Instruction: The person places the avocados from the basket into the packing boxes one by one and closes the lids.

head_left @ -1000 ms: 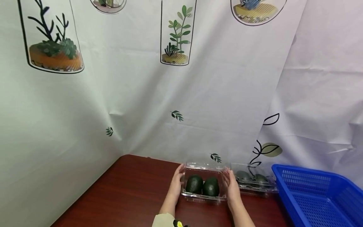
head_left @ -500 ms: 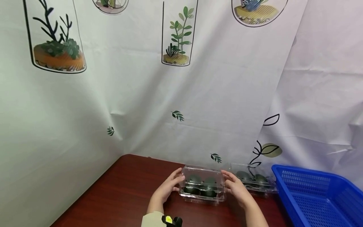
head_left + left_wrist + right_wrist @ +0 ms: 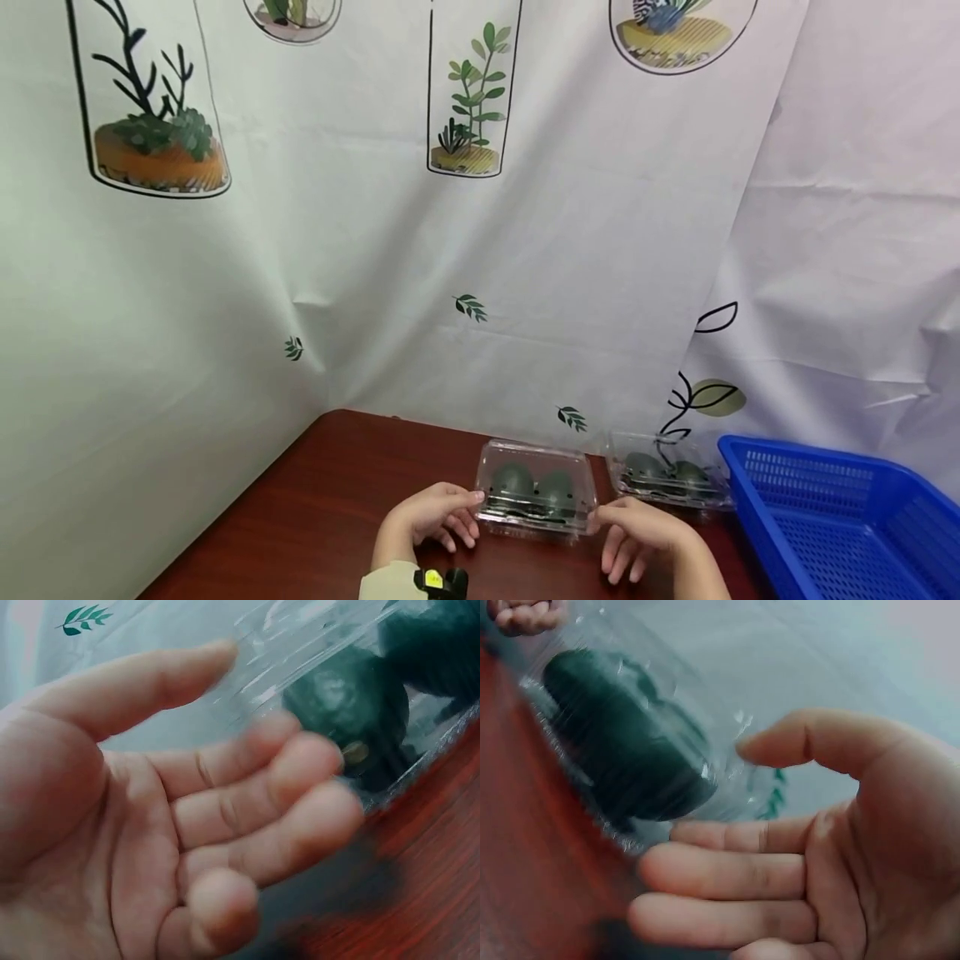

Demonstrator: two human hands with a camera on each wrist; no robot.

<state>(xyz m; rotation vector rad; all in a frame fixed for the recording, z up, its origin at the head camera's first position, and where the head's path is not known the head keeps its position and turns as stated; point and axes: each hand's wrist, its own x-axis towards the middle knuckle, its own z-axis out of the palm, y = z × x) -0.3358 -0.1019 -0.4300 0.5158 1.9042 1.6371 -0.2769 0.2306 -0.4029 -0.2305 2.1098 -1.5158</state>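
A clear plastic clamshell box (image 3: pixel 538 455) lies on the table with its lid down. Two dark green avocados (image 3: pixel 513 480) show through the plastic. At the box's left front corner is my left hand (image 3: pixel 437 513), thumb tip right at the edge. In the left wrist view its fingers (image 3: pixel 247 802) are loosely bent, with nothing in the palm. My right hand (image 3: pixel 639 533) is at the opposite front corner, thumb and forefinger close to the rim. The right wrist view shows its fingers (image 3: pixel 727 874) stretched out beside the box, the palm bare.
A second clamshell box (image 3: pixel 667 497) with two avocados stands just right of the first. Further right is a blue plastic basket (image 3: pixel 757 492). The red-brown table (image 3: pixel 375 467) backs onto a white printed cloth (image 3: pixel 570 275).
The lid has come down over the avocados, having stood raised a second ago. Both hands have moved from the box's sides toward its front corners and spread apart.
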